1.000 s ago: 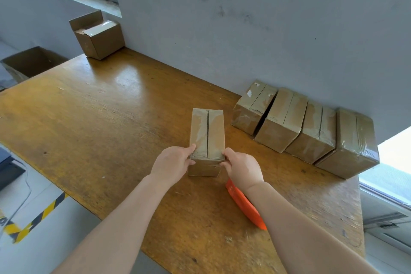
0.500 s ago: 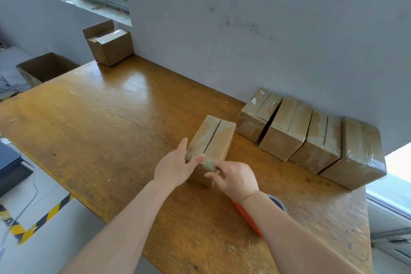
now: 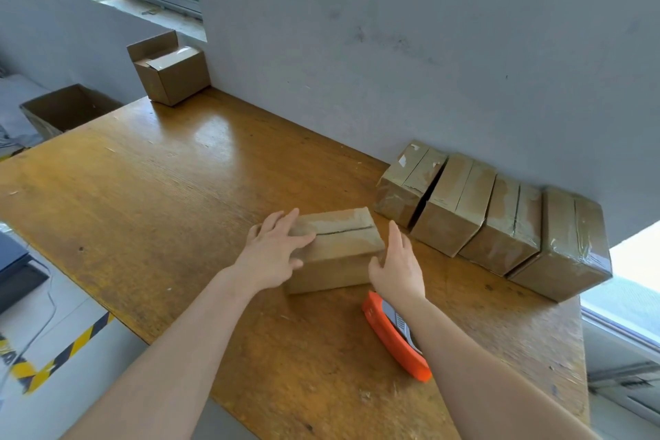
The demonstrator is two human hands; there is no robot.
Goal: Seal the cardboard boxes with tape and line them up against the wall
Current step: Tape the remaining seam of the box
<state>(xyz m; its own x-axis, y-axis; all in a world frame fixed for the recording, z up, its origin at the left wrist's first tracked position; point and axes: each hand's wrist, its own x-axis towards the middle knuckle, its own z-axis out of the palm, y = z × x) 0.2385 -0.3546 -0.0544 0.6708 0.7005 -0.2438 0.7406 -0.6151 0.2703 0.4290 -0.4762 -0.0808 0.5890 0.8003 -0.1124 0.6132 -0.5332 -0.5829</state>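
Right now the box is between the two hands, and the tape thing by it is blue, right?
No, the tape thing is orange, not blue; the head view shows it. The box is indeed between the left hand and right hand.

Brown box (image 3: pixel 335 250) mid-table (image 3: pixel 178 196), flaps shut, top seam running left-right with tape over it, set apart from the row. 4 taped boxes (image 3: pixel 500 221) side by side, backs against grey wall (image 3: pixel 393 46) at right, glossy tape on tops. 1 unsealed box (image 3: pixel 175 82) in far-left corner by wall, 1 flap up. Orange tape dispenser (image 3: pixel 389 336) lies near-right of the mid box.
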